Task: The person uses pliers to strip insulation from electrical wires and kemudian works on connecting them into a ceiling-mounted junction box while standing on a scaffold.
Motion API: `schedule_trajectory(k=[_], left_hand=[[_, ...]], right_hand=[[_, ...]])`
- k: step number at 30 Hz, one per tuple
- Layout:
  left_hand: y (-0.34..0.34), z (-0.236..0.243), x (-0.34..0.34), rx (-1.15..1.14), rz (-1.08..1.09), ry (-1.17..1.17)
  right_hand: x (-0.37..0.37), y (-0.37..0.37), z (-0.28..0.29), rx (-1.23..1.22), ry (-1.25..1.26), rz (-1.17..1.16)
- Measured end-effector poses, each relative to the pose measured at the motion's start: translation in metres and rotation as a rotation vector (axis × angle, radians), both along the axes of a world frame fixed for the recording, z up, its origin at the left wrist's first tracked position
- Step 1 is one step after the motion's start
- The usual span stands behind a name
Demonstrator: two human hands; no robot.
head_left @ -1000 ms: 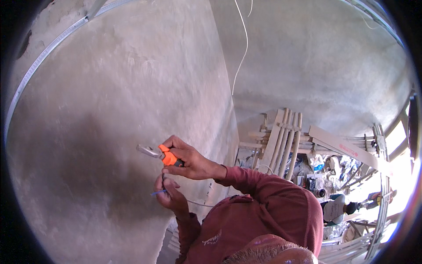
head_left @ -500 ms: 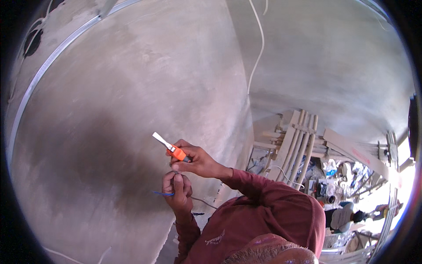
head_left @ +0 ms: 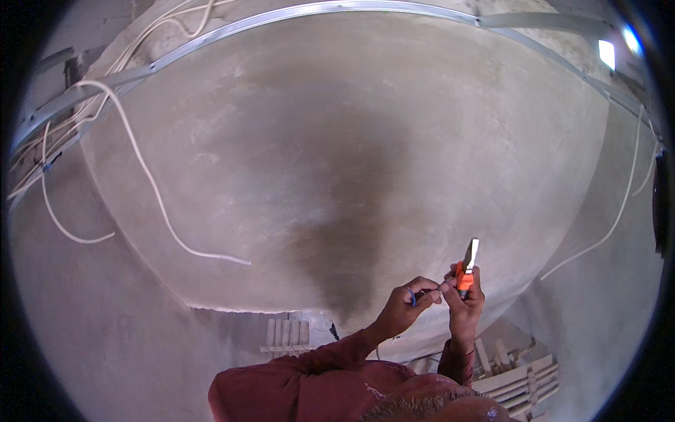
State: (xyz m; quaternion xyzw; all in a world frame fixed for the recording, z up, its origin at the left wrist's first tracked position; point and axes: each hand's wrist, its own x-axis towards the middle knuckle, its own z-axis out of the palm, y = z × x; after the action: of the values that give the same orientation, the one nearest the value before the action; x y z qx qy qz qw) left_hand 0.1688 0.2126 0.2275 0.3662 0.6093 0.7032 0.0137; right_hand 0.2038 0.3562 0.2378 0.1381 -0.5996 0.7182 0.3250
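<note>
My left hand point(head_left: 404, 307) is closed, pinching a thin dark wire point(head_left: 440, 287) at its fingertips. A short blue wire point(head_left: 412, 298) curls out beside its fingers. Just to the right, my right hand point(head_left: 465, 304) is closed round an orange-handled tool point(head_left: 465, 278) with a flat, pale metal end pointing up; its exact kind is hard to make out. The thumb and fingers of this hand also meet the thin wire, so both sets of fingertips almost touch. Inside the grips, the wire's ends are hidden.
A grey plastered surface point(head_left: 281, 141) spreads before my hands. White cables hang at the left point(head_left: 151, 183) and right point(head_left: 626, 211). A metal channel point(head_left: 316, 8) curves along the top. Wooden boards and poles point(head_left: 520, 383) lie at lower right.
The view has swung round, so my hands now appear farther right and the tool points upward. The blue wire stays at my left hand and the orange-handled tool in my right.
</note>
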Motion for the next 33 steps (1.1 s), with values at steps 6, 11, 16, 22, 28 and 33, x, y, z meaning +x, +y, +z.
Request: schedule_trajectory(k=[6,11,16,22,28,33], left_hand=[[0.0,-0.01,-0.008,-0.039,0.084,-0.096],[0.004,-0.021,-0.014,-0.115,0.195,-0.084],[-0.015,-0.009,-0.014,0.145,-0.16,-0.654],[-0.021,-0.019,-0.017,0.32,-0.211,-0.561],[-0.07,0.01,-0.022,0.303,0.23,-0.39],[-0.07,0.016,-0.013,0.053,0.204,-0.341]], right_hand=[[-0.008,-0.01,-0.003,0.18,0.022,-0.234],[-0.009,-0.011,-0.008,0.365,-0.006,-0.275],[-0.015,-0.003,-0.018,0.203,0.063,-0.104],[-0.017,-0.012,-0.028,0.096,-0.047,-0.066],[-0.036,0.024,-0.08,0.29,-0.207,-0.397],[-0.02,0.015,-0.053,0.04,-0.361,0.01]])
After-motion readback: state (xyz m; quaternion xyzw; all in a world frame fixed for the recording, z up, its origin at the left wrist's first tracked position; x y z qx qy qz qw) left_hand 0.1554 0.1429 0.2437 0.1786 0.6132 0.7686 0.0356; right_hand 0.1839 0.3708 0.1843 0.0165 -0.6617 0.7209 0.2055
